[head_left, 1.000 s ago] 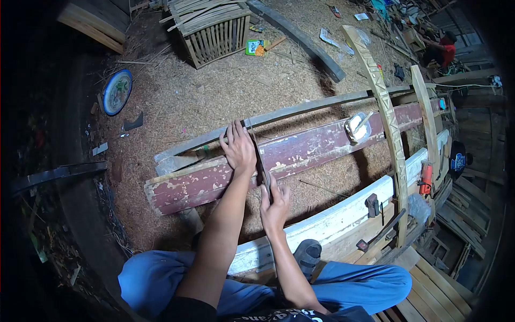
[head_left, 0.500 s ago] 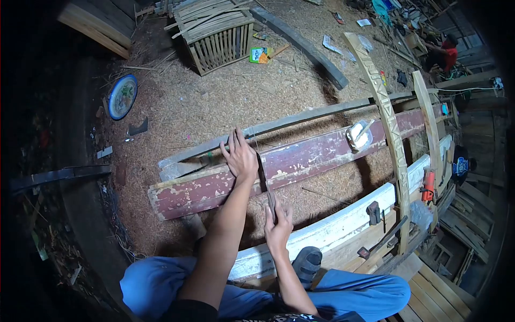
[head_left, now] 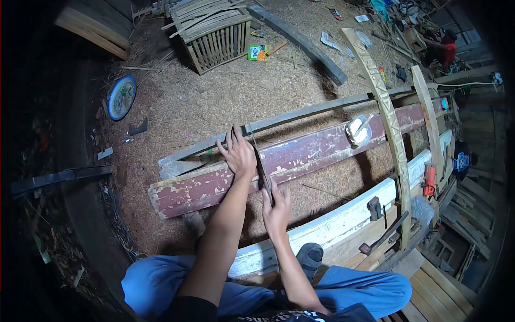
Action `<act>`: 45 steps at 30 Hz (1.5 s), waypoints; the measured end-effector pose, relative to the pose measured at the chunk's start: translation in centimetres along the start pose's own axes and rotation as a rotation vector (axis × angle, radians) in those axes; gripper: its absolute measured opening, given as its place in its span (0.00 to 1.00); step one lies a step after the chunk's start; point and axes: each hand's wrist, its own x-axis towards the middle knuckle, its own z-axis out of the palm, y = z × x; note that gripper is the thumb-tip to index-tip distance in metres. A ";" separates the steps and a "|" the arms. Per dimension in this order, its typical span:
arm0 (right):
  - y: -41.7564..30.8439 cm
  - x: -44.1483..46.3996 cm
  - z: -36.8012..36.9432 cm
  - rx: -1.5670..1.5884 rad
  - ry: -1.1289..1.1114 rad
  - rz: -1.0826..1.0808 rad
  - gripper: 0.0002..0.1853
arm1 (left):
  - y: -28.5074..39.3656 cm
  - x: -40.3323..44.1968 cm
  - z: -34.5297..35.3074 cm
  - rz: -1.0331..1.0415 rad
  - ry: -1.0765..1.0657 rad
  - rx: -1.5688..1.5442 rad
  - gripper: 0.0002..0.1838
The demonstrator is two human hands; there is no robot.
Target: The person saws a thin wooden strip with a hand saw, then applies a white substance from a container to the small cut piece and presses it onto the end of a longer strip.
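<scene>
1. The right hand [head_left: 277, 211] grasps the near end of a narrow dark tool [head_left: 262, 163], with thumb and fingers around it, presumably to guide it from that end.
2. The tool lies across the maroon board [head_left: 316, 152], its far end reaching the grey beam [head_left: 306, 111] beyond.
3. The left hand [head_left: 240, 157] clenches nothing; it rests spread on the board just left of the tool, probably to steady the work. Whether its thumb touches the tool, I cannot tell.
4. Right of the hands, a small tub [head_left: 364, 138] with a stick in it sits on the board, apart from the tool.
5. Farther right, a carved strip [head_left: 393, 134] crosses over the board and the near white plank [head_left: 343, 204], which seem to serve as its supports.
</scene>
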 end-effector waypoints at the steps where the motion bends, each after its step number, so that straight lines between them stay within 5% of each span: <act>1: 0.6 -1.3 -0.5 -0.003 -0.003 -0.003 0.21 | 0.0 0.1 0.0 -0.005 -0.001 -0.002 0.34; 45: -0.7 0.8 -0.4 -0.081 -0.047 0.065 0.23 | 0.0 -0.1 0.2 0.071 0.035 0.063 0.34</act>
